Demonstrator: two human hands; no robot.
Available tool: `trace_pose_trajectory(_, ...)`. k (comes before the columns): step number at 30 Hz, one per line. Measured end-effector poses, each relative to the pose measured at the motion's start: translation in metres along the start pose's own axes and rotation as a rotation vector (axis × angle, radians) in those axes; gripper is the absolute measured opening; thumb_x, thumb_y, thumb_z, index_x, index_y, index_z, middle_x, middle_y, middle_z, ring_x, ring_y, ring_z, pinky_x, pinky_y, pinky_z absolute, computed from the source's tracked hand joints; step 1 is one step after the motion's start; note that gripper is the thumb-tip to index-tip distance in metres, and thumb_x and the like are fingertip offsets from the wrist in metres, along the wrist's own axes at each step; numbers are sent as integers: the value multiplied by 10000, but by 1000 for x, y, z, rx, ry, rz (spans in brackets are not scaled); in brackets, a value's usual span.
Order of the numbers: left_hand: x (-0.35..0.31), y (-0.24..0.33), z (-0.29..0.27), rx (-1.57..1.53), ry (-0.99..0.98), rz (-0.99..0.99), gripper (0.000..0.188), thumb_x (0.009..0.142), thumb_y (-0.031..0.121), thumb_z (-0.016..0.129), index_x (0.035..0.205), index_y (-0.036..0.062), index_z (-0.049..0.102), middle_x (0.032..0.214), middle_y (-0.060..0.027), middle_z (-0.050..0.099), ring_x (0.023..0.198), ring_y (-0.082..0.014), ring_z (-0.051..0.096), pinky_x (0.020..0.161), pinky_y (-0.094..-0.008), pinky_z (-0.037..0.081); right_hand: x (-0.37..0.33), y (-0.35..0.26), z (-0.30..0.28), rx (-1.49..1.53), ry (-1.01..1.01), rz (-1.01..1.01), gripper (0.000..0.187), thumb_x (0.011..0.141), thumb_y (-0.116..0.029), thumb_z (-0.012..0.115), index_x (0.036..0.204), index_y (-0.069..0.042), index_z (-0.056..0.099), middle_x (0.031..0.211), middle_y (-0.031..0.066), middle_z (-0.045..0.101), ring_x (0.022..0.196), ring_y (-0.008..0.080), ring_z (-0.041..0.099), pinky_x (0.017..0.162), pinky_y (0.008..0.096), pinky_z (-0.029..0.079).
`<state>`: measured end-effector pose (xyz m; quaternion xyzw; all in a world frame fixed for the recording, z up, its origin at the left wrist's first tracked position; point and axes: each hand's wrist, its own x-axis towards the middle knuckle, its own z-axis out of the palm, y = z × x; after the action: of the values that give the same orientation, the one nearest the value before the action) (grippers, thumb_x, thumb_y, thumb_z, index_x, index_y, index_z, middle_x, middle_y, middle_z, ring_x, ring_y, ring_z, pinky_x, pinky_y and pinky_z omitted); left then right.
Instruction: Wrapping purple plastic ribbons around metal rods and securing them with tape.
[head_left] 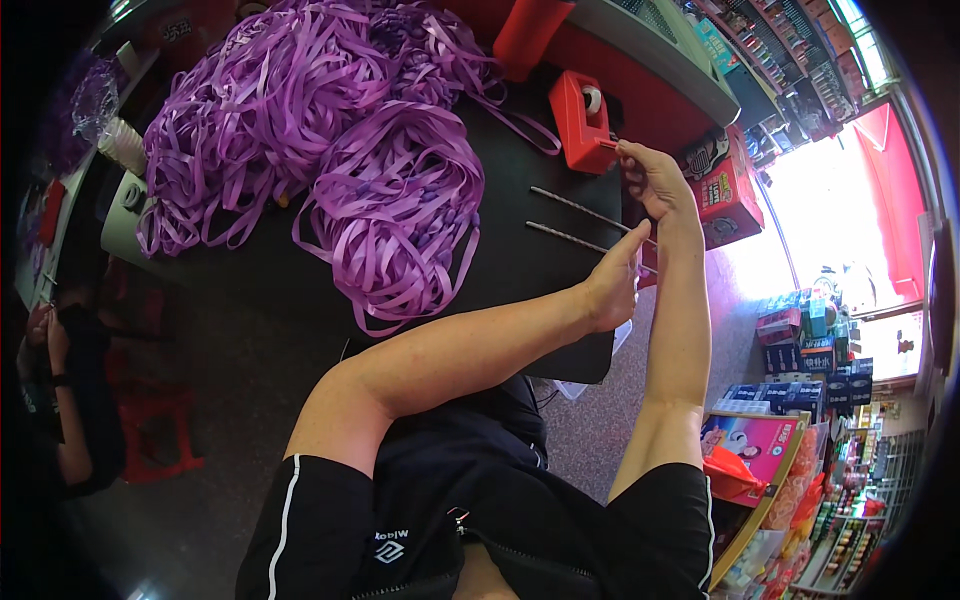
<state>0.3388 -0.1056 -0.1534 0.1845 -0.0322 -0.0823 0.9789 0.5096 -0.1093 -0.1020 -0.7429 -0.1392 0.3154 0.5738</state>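
My right hand (655, 182) reaches to the front end of a red tape dispenser (583, 122), which holds a roll of pale tape. Its thumb and fingers are pinched together there; whatever is between them is too small to make out. My left hand (612, 285) is at the right side of the black table (500, 290), seen edge-on, with one digit stretched out and the others mostly hidden. Two thin twisted metal rods (580, 208) run side by side toward it, their right parts partly behind the hand.
Large heaps of purple ribbon loops (400, 205) cover the table's left and far part. A red box (722, 190) stands beyond my right hand. Stacked cartons (800, 345) and shop shelves line the right. At the far left sits another person (65, 390), near a red stool (160, 430).
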Motion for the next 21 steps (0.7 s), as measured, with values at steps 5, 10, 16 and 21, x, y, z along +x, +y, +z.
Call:
trace_pose_trajectory(5, 0, 3, -1, 3, -37, 36, 963, 832, 700, 457, 1523, 171, 47, 1594, -52, -15, 1456, -229, -43, 1121, -473, -93, 0, 4, 2, 4, -4, -20, 164, 802, -329, 718, 784, -183, 646, 657, -107, 529, 551, 26, 420, 514, 215, 264)
trace_pose_trajectory(10, 5, 0, -5, -17, -70, 54, 840, 876, 646, 445, 1514, 205, 123, 1564, -34, 137, 1426, -224, 106, 1128, -439, 34, 1, 12, 2, 65, 13, 12, 162, 775, -300, 736, 767, -160, 654, 645, -92, 524, 538, 33, 392, 511, 221, 253)
trace_pose_trajectory(16, 7, -3, -7, 34, -54, 84, 711, 920, 617, 383, 1492, 236, 200, 1481, 12, 302, 1355, -207, 258, 1095, -392, 179, 1, 22, 8, 41, 29, 27, 167, 807, -345, 708, 789, -192, 644, 661, -115, 528, 564, 24, 414, 550, 224, 264)
trace_pose_trajectory(21, 5, -1, -6, 27, -54, 76, 711, 923, 617, 375, 1490, 223, 205, 1471, -3, 313, 1350, -202, 268, 1093, -387, 200, -1, 25, 14, 37, 96, -14, 170, 803, -343, 713, 784, -183, 662, 656, -115, 521, 560, 21, 402, 542, 224, 253)
